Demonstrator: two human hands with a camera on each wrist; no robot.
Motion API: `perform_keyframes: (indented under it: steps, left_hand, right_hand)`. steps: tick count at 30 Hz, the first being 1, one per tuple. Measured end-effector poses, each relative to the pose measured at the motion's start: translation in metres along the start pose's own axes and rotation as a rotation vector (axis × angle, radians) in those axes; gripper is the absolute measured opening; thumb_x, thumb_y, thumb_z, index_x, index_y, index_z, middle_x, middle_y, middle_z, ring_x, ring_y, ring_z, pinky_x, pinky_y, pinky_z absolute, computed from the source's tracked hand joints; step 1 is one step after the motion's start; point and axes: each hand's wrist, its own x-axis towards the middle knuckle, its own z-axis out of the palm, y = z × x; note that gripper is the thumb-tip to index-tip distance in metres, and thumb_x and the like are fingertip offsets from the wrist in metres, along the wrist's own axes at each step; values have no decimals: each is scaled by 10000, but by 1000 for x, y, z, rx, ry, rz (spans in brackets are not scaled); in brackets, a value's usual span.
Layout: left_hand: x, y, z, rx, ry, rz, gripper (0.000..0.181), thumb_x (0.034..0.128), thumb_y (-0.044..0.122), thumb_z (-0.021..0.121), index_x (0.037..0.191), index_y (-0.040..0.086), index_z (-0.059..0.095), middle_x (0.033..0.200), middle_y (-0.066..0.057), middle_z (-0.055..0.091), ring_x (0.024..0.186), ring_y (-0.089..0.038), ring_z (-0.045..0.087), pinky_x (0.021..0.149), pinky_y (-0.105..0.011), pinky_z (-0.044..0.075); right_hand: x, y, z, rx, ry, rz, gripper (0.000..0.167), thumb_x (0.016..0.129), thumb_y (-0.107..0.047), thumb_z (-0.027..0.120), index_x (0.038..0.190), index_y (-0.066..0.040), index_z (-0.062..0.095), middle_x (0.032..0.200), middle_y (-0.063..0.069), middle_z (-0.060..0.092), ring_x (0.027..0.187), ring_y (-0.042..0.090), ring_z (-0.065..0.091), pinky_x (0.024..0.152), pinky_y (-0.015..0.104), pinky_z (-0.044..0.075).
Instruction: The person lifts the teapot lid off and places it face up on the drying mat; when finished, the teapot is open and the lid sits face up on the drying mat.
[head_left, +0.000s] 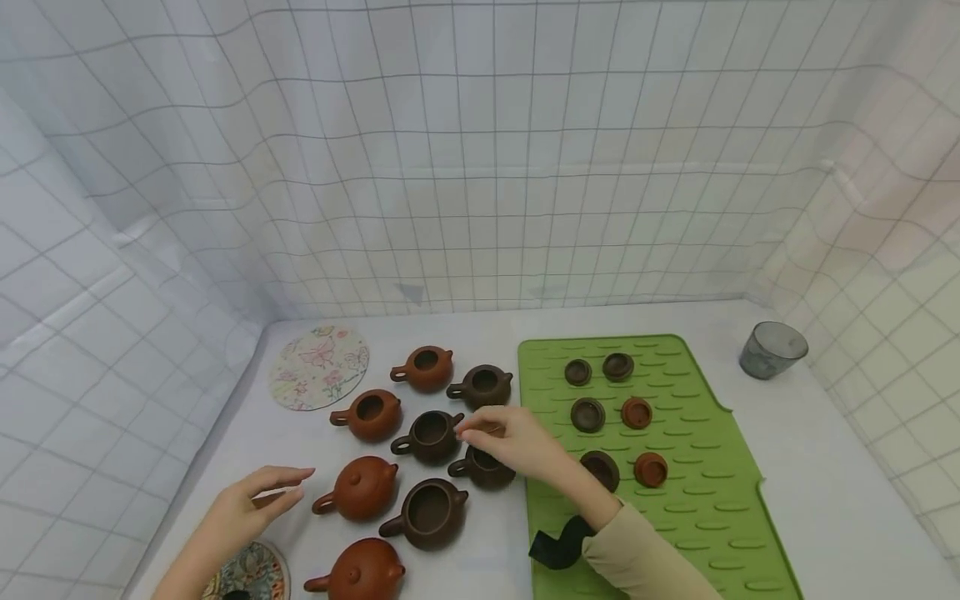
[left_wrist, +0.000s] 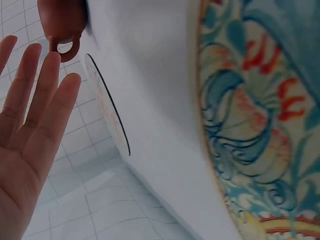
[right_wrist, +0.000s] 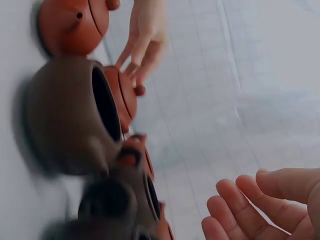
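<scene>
White sheeting with a dark grid point(head_left: 487, 183) hangs round three sides of a white table point(head_left: 457, 329). Head view: green ribbed mat point(head_left: 701, 417) on the table's right part, grey glass cup point(head_left: 774, 350) beyond it near the right sheeting; round floral mat point(head_left: 318, 368) at far left, round patterned piece point(head_left: 262, 575) at near left, cut by the frame edge. Two lidded red teapots point(head_left: 366, 489) at the near left of the teapot group, two lidless red teapots point(head_left: 375, 415) farther back, four lidless dark teapots point(head_left: 427, 514) between them and the green mat. Four dark lids point(head_left: 587, 414) and two red lids point(head_left: 651, 469) lie on it. Left hand point(head_left: 247, 504) just left of a lidded red teapot, apart from it, thumb and fingers spread. Right hand point(head_left: 513, 435) over the dark teapots, fingers bent, tips near the thumb.

Left wrist: fingers straight, spread, nothing held; patterned piece fills the right side.

Right wrist: fingers loosely bent, thumb apart, nothing visible between; dark teapots blurred, sheeting behind.
</scene>
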Motion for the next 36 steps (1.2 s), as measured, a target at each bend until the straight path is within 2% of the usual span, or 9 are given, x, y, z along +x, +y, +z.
perform_keyframes:
  steps: [6,11,14,18,24,36]
  left_hand:
    - [-2,-3,14,-69,-26,-42,311,883,159,736,1182,76,710,1141,-74,700,978,166,540,791,-213,564]
    - [4,2,22,-129,-98,-80,378,876,214,745,1218,67,685,1185,-134,679,954,46,643,830,-275,573]
    - [6,3,25,-122,-107,-92,379,869,200,749,1219,69,685,1128,-117,699,911,10,663,806,-256,572]
    - [7,4,28,-108,-85,-95,362,857,167,760,1198,63,699,1002,-59,714,840,28,640,748,-197,551]
    - [9,6,30,-115,-85,-78,338,858,123,753,1182,46,697,929,-23,690,794,30,616,729,-181,542]
    - [13,1,25,-102,-149,27,302,876,157,737,1142,29,673,849,23,643,737,21,586,628,-219,506]
  right_hand:
    - [30,-15,42,-61,-92,18,163,964,-255,647,1073,-182,744,1030,-70,734,914,2,654,805,171,509]
    - [52,-27,69,-155,-187,6,183,952,-261,663,1100,-182,737,1045,-76,721,909,-40,620,784,140,495]
    - [62,-33,84,-240,-228,5,195,951,-268,663,1115,-187,732,1083,-76,709,918,-29,611,766,130,485]
    - [72,-39,100,-346,-250,-12,211,946,-264,669,1138,-205,734,1119,-88,694,952,-29,604,773,119,477]
    - [78,-41,114,-459,-263,-36,200,927,-248,697,1119,-224,746,1092,-112,684,1023,-10,593,851,142,473]
    - [75,-42,121,-542,-207,-58,94,911,-192,716,996,-226,737,1004,-115,680,926,-16,596,796,110,468]
